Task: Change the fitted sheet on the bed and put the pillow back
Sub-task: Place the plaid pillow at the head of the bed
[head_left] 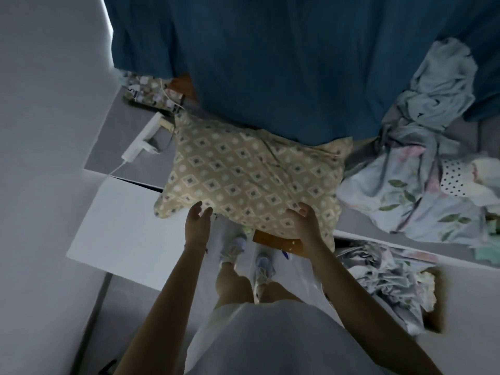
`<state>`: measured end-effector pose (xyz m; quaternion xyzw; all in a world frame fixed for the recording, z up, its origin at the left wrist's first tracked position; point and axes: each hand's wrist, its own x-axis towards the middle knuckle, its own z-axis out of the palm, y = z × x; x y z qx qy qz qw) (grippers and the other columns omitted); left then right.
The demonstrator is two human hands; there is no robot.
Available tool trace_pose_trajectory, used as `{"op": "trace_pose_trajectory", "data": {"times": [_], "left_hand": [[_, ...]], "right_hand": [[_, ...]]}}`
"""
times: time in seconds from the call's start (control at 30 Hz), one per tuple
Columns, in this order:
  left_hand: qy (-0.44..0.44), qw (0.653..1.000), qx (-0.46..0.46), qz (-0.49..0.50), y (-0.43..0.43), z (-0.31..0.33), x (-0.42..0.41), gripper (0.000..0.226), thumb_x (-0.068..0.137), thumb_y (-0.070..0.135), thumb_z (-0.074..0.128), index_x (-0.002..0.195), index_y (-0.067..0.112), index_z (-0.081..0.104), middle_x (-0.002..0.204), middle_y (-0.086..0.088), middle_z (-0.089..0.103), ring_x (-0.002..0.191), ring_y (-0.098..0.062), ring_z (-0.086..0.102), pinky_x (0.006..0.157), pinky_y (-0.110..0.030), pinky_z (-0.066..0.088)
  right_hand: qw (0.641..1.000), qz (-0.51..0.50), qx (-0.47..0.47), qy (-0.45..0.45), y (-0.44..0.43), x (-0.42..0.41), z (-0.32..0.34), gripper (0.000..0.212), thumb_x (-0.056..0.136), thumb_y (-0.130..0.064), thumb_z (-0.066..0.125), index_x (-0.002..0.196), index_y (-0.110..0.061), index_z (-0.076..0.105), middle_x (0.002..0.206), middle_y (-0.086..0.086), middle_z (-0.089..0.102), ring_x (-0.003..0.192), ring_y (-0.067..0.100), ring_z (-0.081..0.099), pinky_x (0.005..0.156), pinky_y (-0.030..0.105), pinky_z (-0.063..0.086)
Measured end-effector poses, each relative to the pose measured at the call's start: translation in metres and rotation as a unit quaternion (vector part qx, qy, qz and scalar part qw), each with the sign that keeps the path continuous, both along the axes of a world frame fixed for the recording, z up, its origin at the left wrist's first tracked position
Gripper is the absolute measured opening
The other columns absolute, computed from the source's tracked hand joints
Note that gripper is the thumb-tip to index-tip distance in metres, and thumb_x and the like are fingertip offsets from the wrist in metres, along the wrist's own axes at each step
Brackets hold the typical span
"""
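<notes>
Pale garment (270, 334) noted lowest in frame, with two forearms raised beyond it. Left hand (197, 221), centre-left: fingers loosely apart at the near corner of the patterned pillow (243, 171). Pillow is held mid-frame, below the blue sheet (270, 63). Right hand (304, 220): fingers curled onto the pillow's near edge. Crumpled floral bedding (405, 185) is seen at right.

One diamond-patterned pillow (251, 180). Two hands at the pillow's near edge: the left hand (196, 226) and the right hand (305, 223). Two pale shoes (232, 246) below the pillow. One dark blue sheet (270, 63) above it. One heap of floral bedding (411, 171) to the pillow's right, one white power strip (140, 143) to its left.
</notes>
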<state>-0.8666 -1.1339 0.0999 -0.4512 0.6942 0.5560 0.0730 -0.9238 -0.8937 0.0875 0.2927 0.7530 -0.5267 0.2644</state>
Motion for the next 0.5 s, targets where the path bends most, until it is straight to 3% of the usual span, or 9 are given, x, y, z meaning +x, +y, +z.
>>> {"op": "trace_pose_trajectory", "data": {"times": [0.07,0.1,0.17,0.23,0.37,0.43,0.5], "left_hand": [[-0.007,1.0,0.014,-0.004,-0.012,-0.022,-0.029,0.052,0.097,0.024,0.058,0.146,0.016,0.042,0.15,-0.008,0.042,0.135,-0.026,0.043,0.108,-0.036,0.035],[-0.01,1.0,0.017,-0.011,-0.019,-0.034,-0.044,0.055,0.096,0.026,0.058,0.147,0.017,0.039,0.151,-0.009,0.041,0.137,-0.026,0.041,0.108,-0.037,0.035],[-0.017,0.999,0.005,-0.032,-0.034,-0.062,-0.075,0.061,0.096,0.03,0.06,0.15,0.019,0.034,0.154,-0.009,0.036,0.14,-0.028,0.036,0.111,-0.04,0.034],[-0.018,0.997,-0.041,-0.059,-0.054,-0.1,-0.107,0.068,0.093,0.038,0.061,0.151,0.02,0.031,0.154,-0.01,0.034,0.141,-0.032,0.033,0.114,-0.048,0.031],[-0.081,0.976,-0.179,-0.096,-0.095,-0.168,-0.154,0.075,0.092,0.048,0.058,0.153,0.02,0.025,0.158,-0.013,0.02,0.146,-0.033,0.016,0.118,-0.052,0.015],[-0.095,0.969,-0.211,-0.09,-0.113,-0.19,-0.167,0.078,0.092,0.053,0.054,0.154,0.023,0.018,0.16,-0.012,0.014,0.147,-0.032,0.011,0.117,-0.055,0.009],[-0.082,0.974,-0.197,-0.072,-0.133,-0.211,-0.175,0.083,0.089,0.06,0.055,0.154,0.027,0.015,0.159,-0.011,0.021,0.145,-0.034,0.02,0.116,-0.058,0.015]], "right_hand": [[0.999,-0.024,0.023,-0.001,0.001,-0.017,-0.016,0.061,0.091,-0.024,0.065,0.144,-0.011,0.04,0.135,0.004,0.051,0.11,0.019,0.052,0.074,0.02,0.046],[0.999,-0.043,0.03,-0.003,0.002,-0.027,-0.026,0.065,0.09,-0.024,0.067,0.146,-0.011,0.037,0.133,0.004,0.05,0.111,0.019,0.05,0.074,0.018,0.046],[0.995,-0.078,0.06,-0.005,0.005,-0.045,-0.051,0.082,0.081,-0.036,0.073,0.149,-0.015,0.032,0.143,0.01,0.044,0.124,0.028,0.048,0.092,0.036,0.049],[0.989,-0.093,0.113,-0.019,0.011,-0.066,-0.089,0.097,0.075,-0.051,0.075,0.152,-0.023,0.024,0.153,0.014,0.028,0.137,0.039,0.034,0.106,0.053,0.038],[0.969,-0.12,0.202,-0.079,0.019,-0.105,-0.15,0.119,0.07,-0.068,0.071,0.155,-0.026,-0.002,0.162,0.012,-0.003,0.149,0.035,0.003,0.118,0.054,0.013],[0.962,-0.156,0.207,-0.088,0.025,-0.115,-0.178,0.125,0.065,-0.071,0.072,0.155,-0.024,-0.002,0.162,0.012,0.002,0.148,0.034,0.006,0.118,0.053,0.011],[0.959,-0.178,0.201,-0.094,0.031,-0.12,-0.201,0.123,0.063,-0.071,0.072,0.155,-0.02,0.008,0.158,0.015,0.02,0.144,0.037,0.021,0.116,0.053,0.018]]}}
